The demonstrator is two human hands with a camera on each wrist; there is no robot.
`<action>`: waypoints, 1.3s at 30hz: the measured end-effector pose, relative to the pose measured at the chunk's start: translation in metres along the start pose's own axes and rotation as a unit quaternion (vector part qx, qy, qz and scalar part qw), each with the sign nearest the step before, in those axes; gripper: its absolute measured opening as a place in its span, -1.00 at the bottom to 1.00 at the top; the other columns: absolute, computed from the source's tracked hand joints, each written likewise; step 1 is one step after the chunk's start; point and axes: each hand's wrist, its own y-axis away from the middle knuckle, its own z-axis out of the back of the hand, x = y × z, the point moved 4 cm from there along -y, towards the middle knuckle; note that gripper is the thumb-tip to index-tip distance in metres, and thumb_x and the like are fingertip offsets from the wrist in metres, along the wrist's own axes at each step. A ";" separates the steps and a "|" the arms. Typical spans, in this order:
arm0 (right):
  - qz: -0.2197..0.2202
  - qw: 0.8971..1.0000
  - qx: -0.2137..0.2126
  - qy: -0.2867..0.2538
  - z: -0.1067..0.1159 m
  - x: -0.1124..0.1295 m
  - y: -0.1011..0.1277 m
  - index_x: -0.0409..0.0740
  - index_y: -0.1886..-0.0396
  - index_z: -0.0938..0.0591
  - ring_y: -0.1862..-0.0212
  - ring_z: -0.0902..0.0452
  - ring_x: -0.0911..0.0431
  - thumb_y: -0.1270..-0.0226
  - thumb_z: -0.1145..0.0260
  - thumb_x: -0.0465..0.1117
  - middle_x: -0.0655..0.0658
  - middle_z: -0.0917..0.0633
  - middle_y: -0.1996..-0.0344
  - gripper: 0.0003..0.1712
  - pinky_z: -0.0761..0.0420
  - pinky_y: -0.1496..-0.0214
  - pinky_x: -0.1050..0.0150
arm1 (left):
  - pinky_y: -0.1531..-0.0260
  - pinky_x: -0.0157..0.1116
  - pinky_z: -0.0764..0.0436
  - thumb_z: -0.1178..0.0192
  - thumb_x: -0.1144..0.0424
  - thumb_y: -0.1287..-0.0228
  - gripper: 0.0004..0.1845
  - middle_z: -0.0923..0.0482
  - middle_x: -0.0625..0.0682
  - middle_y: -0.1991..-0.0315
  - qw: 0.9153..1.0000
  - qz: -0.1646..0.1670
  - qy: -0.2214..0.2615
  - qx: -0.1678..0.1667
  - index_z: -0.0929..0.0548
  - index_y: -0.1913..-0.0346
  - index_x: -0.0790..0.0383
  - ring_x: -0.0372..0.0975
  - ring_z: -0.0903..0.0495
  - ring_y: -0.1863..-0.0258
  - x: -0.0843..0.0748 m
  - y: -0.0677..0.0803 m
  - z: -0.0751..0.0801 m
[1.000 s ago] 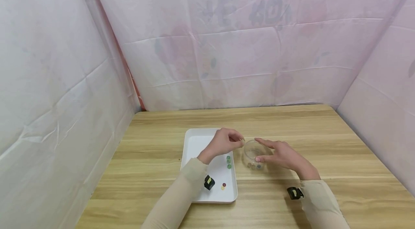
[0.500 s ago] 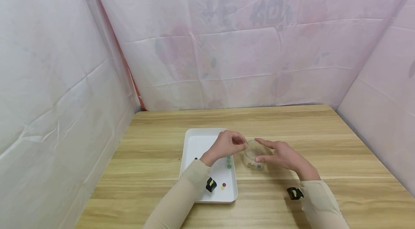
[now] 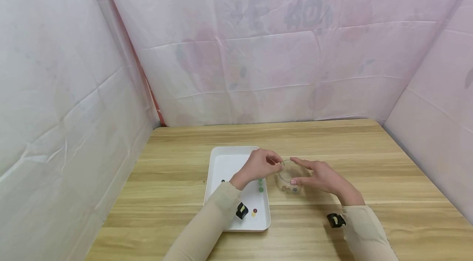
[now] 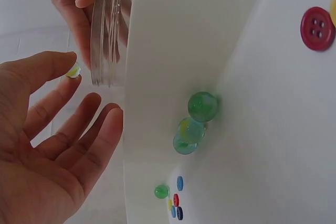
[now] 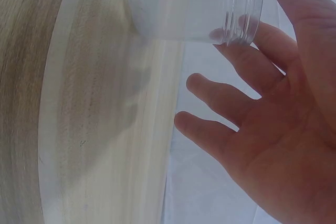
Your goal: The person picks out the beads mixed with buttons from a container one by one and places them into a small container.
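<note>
1 marble (image 4: 73, 70) pinched in left hand (image 3: 260, 165), beside jar (image 3: 289, 175) rim.

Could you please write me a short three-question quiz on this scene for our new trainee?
1. True or false: the left hand pinches a marble.
2. Which hand steadies the clear jar? A) left B) right
3. Fill in: the red button lies in the white ____.

Key: 1 true; 2 B, the right hand; 3 tray.
</note>
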 end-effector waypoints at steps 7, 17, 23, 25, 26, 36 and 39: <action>-0.005 1.000 0.002 -0.001 0.000 0.001 0.000 -0.03 -0.58 -0.44 -0.22 -0.59 -0.13 -0.26 -0.49 0.33 -0.40 -0.54 -0.42 0.01 -0.57 -0.30 -0.29 | 0.14 -0.44 -0.64 -0.45 0.12 -0.30 -0.82 -0.80 -0.10 -0.01 1.000 0.010 -0.001 0.003 -0.86 0.09 0.04 -0.38 -0.68 0.12 -0.001 0.001 -0.002; -0.003 1.000 0.003 -0.002 0.000 0.002 0.000 -0.04 -0.58 -0.43 -0.34 -0.57 -0.24 -0.27 -0.49 0.33 -0.40 -0.54 -0.42 0.00 -0.56 -0.32 -0.31 | 0.08 -0.43 -0.62 -0.43 0.11 -0.33 -0.81 -0.79 -0.09 -0.04 1.000 0.010 -0.013 0.015 -0.86 0.06 0.03 -0.22 -0.72 0.02 -0.004 0.001 -0.005; 0.001 1.000 0.003 -0.003 -0.001 0.001 0.000 -0.05 -0.58 -0.43 -0.30 -0.59 -0.20 -0.27 -0.49 0.32 -0.41 -0.55 -0.41 0.00 -0.56 -0.31 -0.32 | 0.08 -0.43 -0.62 -0.42 0.09 -0.35 -0.81 -0.79 -0.12 -0.03 0.999 0.002 -0.020 0.027 -0.86 0.04 0.01 -0.19 -0.71 -0.02 -0.005 0.000 -0.007; 0.001 1.000 0.003 -0.002 -0.001 0.000 0.000 -0.05 -0.58 -0.43 -0.31 -0.58 -0.21 -0.27 -0.48 0.32 -0.41 -0.55 -0.41 0.00 -0.57 -0.31 -0.31 | 0.07 -0.43 -0.62 -0.41 0.09 -0.36 -0.80 -0.79 -0.12 -0.03 0.999 0.002 -0.021 0.028 -0.86 0.03 0.03 -0.18 -0.71 -0.03 -0.005 0.000 -0.008; 0.001 1.000 0.003 -0.001 -0.001 0.000 0.000 -0.05 -0.58 -0.43 -0.33 -0.58 -0.23 -0.27 -0.48 0.33 -0.41 -0.55 -0.41 0.01 -0.57 -0.30 -0.31 | 0.06 -0.43 -0.62 -0.42 0.10 -0.36 -0.79 -0.79 -0.11 -0.02 0.999 0.002 -0.021 0.028 -0.86 0.03 0.05 -0.18 -0.71 -0.03 -0.005 0.000 -0.008; -0.005 1.000 0.006 -0.005 -0.002 -0.002 -0.001 0.00 -0.59 -0.43 -0.31 -0.58 -0.18 -0.27 -0.48 0.33 -0.40 -0.52 -0.44 0.00 -0.57 -0.31 -0.29 | 0.12 -0.42 -0.63 -0.45 0.13 -0.34 -0.81 -0.80 -0.12 0.09 1.000 0.014 0.023 -0.003 -0.86 0.06 0.06 -0.27 -0.70 0.09 0.003 0.001 0.004; -0.005 1.000 0.006 -0.004 -0.002 -0.002 -0.001 0.02 -0.59 -0.43 -0.32 -0.58 -0.19 -0.27 -0.48 0.33 -0.40 -0.52 -0.44 0.00 -0.56 -0.32 -0.30 | 0.18 -0.42 -0.65 -0.45 0.14 -0.34 -0.82 -0.81 -0.10 0.13 0.999 0.018 0.036 -0.012 -0.86 0.05 0.06 -0.35 -0.67 0.17 0.007 0.000 0.008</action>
